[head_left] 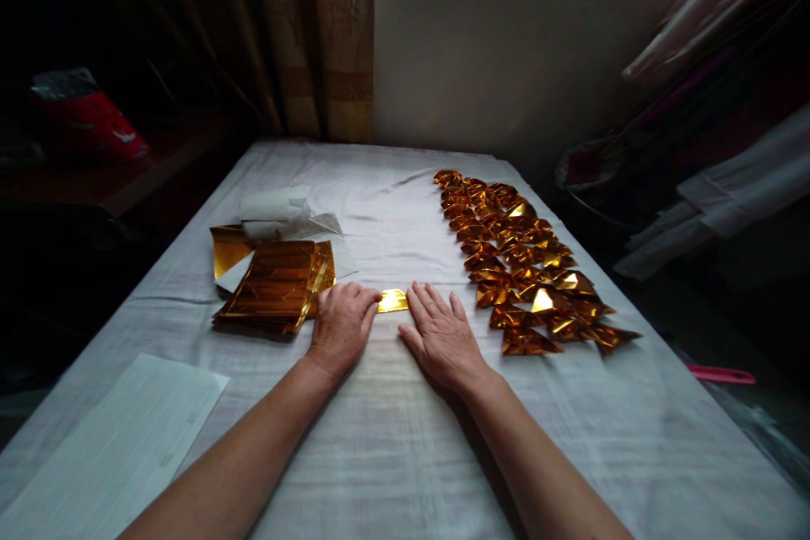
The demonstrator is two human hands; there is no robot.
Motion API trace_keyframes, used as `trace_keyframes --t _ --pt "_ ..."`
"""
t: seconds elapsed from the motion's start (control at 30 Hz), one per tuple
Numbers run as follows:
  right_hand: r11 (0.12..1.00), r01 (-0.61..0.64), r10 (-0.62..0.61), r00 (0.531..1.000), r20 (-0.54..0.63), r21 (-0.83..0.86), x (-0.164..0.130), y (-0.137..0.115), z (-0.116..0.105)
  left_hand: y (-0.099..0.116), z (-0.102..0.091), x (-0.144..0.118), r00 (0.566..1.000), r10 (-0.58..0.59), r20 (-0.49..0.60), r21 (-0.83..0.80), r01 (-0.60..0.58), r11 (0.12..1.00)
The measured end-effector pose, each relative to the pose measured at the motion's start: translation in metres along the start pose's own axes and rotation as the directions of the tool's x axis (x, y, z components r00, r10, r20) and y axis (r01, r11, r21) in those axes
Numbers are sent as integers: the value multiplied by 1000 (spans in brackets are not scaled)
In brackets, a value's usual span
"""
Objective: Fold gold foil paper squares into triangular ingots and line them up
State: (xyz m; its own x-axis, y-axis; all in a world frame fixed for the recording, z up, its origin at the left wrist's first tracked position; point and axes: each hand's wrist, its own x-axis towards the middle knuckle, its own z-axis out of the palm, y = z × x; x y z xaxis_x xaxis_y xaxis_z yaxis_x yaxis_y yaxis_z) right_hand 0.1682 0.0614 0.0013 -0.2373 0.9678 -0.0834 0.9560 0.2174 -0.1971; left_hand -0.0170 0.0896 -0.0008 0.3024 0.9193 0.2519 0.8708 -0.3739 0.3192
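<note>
A small folded strip of gold foil paper [393, 301] lies flat on the white-clothed table between my hands. My left hand [345, 319] is closed at its left end, thumb and bent fingers together on the foil; the fingertips partly hide that end. My right hand [441, 332] lies flat with its fingers stretched out, the fingertips touching the strip's right end. Left of my left hand sits a stack of gold foil sheets [269, 283], the nearer edges slightly fanned. To the right, several folded gold foil pieces [528, 257] stand in rows.
White paper [272, 209] lies behind the stack, and a pale sheet [126, 430] rests at the table's left front. A patterned curtain [342, 34] and a wall border the far edge. Clothes [747, 177] hang on the right. A red container [92, 122] stands on a side surface.
</note>
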Motion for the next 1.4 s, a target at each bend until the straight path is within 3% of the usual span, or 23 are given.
trace_keyframes --t 0.27,0.37,0.47,0.53,0.7,1.1,1.4 --pt "1000 -6 6 1000 -29 -7 -4 7 -1 -3 -4 -3 998 55 -36 34 -54 998" --pt "1000 -3 3 1000 -30 1 -4 6 -1 1 -3 -6 987 155 -47 59 -152 987" --pt "1000 4 -3 999 -45 12 -4 7 2 5 3 -8 955 290 69 55 -294 954" --pt "1000 6 -5 999 -52 19 -4 8 4 6 7 -10 938 312 149 56 -323 945" --pt "999 2 -1 999 -51 36 -4 9 5 6 12 -16 939 276 205 89 -299 950" --pt "999 -5 8 998 -64 52 -4 7 3 -18 -5 -38 953 256 163 158 -281 947" --pt "999 8 -3 993 -121 46 -7 6 1 14 -17 -14 978 205 28 161 -207 965"
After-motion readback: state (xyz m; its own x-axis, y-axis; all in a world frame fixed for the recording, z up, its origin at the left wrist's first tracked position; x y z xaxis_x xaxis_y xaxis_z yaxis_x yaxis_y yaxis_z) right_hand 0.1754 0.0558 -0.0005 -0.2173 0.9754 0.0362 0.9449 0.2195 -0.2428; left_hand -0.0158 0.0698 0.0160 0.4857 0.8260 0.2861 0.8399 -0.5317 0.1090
